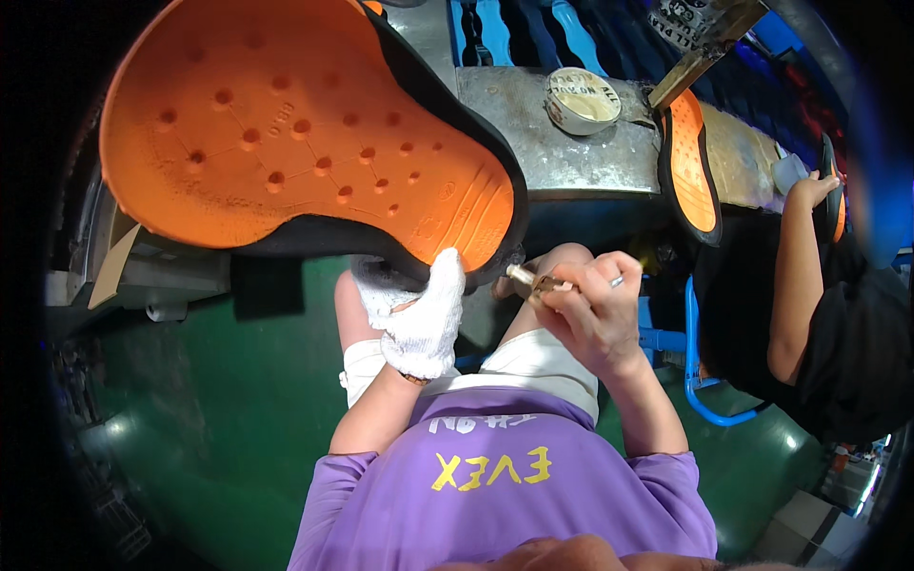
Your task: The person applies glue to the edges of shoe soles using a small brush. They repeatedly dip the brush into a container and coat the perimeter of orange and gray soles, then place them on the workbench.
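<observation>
An orange insole (314,143) with a black edge fills the upper left, its dimpled orange underside toward me. My left hand (424,314), in a white knit glove, grips its narrower end, thumb on the orange face and the other fingers largely hidden. Bare and closed, my right hand (595,305) pinches a slim brownish tool (545,284) with a pale tip. That tip points at the insole's black edge, a short way off; the tool's exact kind is unclear.
On the metal bench (514,143) stands a round tub (583,100) with whitish residue. Another orange insole (693,167) overhangs the bench edge beside a wooden post (705,57). At right, a co-worker's hand (814,188) holds an insole. A blue chair frame (693,343) and a cardboard box (116,262) flank me.
</observation>
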A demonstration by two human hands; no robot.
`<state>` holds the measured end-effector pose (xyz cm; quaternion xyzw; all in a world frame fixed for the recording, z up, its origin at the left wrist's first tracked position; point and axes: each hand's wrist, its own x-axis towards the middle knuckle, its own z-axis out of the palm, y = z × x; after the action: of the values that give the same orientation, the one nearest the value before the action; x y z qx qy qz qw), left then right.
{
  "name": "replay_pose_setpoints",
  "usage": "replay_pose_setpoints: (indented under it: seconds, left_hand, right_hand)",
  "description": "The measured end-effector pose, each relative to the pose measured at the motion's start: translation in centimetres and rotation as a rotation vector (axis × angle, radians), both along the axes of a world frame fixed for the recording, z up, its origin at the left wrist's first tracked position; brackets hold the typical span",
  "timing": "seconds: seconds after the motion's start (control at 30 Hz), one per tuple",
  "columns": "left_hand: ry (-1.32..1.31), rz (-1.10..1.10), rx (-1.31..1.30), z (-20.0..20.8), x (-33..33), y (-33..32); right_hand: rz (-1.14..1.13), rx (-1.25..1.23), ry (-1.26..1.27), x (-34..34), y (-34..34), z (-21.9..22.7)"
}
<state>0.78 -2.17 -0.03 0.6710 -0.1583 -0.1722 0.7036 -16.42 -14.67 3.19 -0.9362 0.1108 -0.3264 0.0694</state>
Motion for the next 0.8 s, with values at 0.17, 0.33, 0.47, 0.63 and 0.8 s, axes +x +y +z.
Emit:
replay_pose_setpoints:
  seconds: [0.17, 0.33, 0.47, 0.63, 0.8]
  left_hand:
    - [0.069, -0.035, 0.031, 0.3, 0.1, -0.1]
    - [-0.109, 0.009, -0.185, 1.5, -0.6, -2.1]
    - [0.054, -0.192, -0.123, 1.4, -1.7, -3.4]
    - [0.011, -0.658, 0.046, 0.3, -5.2, -7.3]
    - [0.219, -0.959, 0.037, 1.4, -10.6, -14.8]
  right_hand:
    - [0.053, 0.044, 0.002, -0.4, 0.5, -1.1]
    - [-0.109, 0.381, -0.137, -2.3, 0.3, -5.4]
    - [-0.420, 0.797, -0.291, -3.6, 1.6, -15.5]
    - [-0.059, 1.197, -0.514, -4.5, 1.9, -24.0]
    - [-0.295, 1.092, -0.292, -4.1, 2.0, -23.3]
